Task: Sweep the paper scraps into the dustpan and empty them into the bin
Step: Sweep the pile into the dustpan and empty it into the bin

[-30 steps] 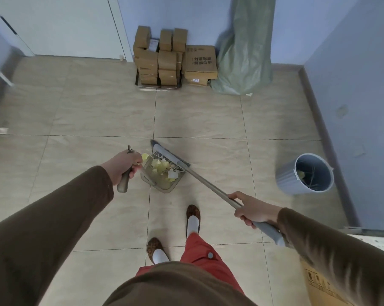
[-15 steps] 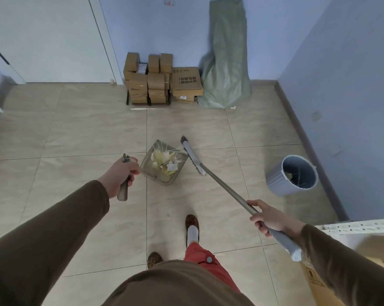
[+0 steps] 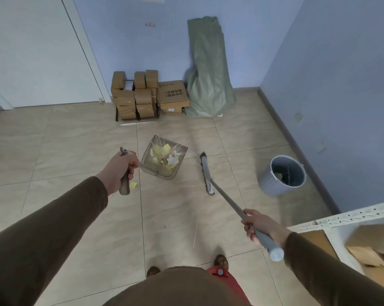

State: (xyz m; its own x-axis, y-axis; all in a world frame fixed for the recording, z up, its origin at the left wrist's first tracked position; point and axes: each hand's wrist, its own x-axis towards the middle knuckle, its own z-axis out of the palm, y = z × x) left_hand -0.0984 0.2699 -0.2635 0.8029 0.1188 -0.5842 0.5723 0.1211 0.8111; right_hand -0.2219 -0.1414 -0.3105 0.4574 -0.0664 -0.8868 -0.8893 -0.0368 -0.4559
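Holding dustpan (image 3: 164, 161) of scraps (image 3: 164, 154) (left hand (image 3: 118, 168)), broom (image 3: 222, 193) right

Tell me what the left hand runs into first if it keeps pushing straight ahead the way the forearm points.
Probably the dustpan it already carries from the left hand; past that the floor looks free up to the stacked cardboard boxes at the wall, though depth is hard to judge.

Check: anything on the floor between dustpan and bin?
Head view: only the broom head lies between dustpan and bin; otherwise bare tile.
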